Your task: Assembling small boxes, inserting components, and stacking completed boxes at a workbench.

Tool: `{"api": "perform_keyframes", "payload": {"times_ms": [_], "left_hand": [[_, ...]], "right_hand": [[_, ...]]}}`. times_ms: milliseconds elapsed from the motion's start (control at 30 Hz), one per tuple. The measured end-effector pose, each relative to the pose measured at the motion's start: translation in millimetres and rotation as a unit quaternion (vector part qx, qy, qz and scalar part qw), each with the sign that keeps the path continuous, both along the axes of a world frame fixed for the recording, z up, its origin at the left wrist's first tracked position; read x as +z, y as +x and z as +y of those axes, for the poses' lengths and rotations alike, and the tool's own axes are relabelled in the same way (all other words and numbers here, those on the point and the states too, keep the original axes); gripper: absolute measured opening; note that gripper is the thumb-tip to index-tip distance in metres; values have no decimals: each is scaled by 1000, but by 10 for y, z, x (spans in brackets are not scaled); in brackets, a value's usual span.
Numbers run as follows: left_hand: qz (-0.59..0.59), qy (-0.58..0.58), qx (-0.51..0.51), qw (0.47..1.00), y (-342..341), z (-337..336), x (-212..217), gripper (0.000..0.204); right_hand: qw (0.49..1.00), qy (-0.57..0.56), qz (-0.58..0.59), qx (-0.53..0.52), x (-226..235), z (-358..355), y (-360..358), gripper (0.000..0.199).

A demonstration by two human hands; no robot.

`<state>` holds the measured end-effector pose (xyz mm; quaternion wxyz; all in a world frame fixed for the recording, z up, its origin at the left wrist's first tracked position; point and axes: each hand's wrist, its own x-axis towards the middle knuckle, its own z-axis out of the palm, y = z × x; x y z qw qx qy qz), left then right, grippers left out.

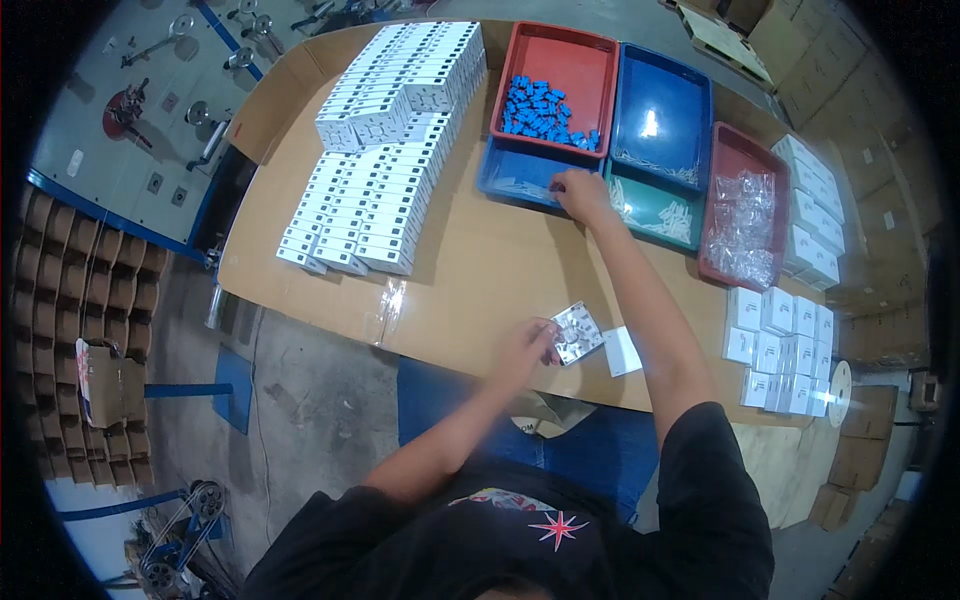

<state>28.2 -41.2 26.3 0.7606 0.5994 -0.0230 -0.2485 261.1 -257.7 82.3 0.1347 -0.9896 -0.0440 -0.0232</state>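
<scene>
My left hand (535,346) has its fingers closed at the left edge of a small open white box (578,334) with grey and silvery contents, near the table's front edge. A plain white box lid (622,352) lies just right of it, partly behind my right forearm. My right hand (580,194) is over the right end of a shallow blue tray (495,178) that holds small clear or whitish pieces. Its fingers are bent together, and whatever is between them is too small to make out.
Stacked white boxes (375,190) fill the table's left side. Beyond my right hand are a red tray (565,50) of blue plastic parts, another blue tray (655,90), a green tray (660,230) of white pieces and a red tray (712,255) of clear packets. More white boxes (775,350) stand right.
</scene>
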Motion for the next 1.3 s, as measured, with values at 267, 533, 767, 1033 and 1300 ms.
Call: {"api": "perform_keyframes", "payload": {"times_ms": [267, 533, 767, 1033, 1300], "left_hand": [[9, -34, -4, 999, 22, -3, 1, 28], [19, -40, -2, 999, -20, 6, -29, 27], [37, -15, -10, 999, 8, 0, 76, 26], [7, -35, 17, 999, 31, -31, 107, 22], [7, -34, 20, 999, -34, -50, 85, 23]], "right_hand": [[999, -38, -32, 20, -69, -3, 46, 12], [978, 176, -109, 10, 171, -131, -490, 13], [895, 427, -49, -120, 248, -69, -1940, 10], [822, 541, -19, -174, 21, 234, -2889, 8], [869, 470, -50, -147, 154, 240, -2944, 8]]}}
